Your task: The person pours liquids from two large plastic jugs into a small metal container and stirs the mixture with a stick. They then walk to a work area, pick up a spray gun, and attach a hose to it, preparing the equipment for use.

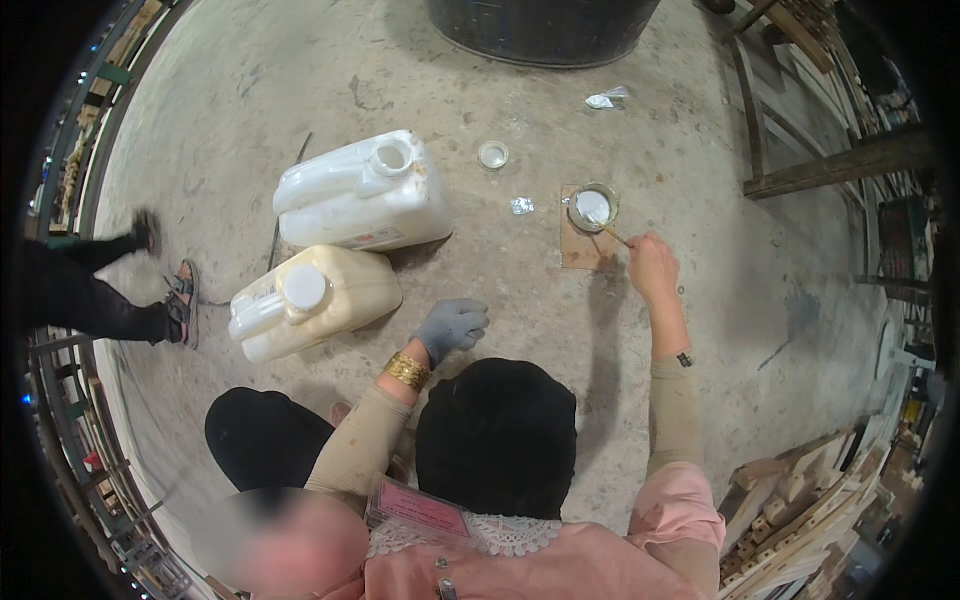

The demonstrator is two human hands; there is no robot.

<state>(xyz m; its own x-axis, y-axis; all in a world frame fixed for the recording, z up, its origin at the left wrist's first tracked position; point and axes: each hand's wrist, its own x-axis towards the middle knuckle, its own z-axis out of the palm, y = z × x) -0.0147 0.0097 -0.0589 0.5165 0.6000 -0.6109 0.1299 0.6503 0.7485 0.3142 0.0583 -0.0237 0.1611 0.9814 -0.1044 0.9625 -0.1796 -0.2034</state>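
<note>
My right hand [653,264], bare, pinches a thin stick [618,236] that slants down into a round cup [613,192]. White stuff lies inside the cup, which stands on a brown piece of cardboard [588,256]. In a grey glove, my left hand [450,328] is held above my knee with its fingers curled in and nothing seen in them. Closest to it is a yellowish jug [350,290] with a white cap. Behind that jug stands a white jug [425,195] whose mouth has no cap.
A small round lid or dish [493,154], a crumpled foil piece [522,205] and a clear plastic bag [605,99] lie on the concrete floor. A big dark tub [545,30] stands ahead. Someone's sandalled foot [183,300] is at left; wood pieces [790,510] are stacked at right.
</note>
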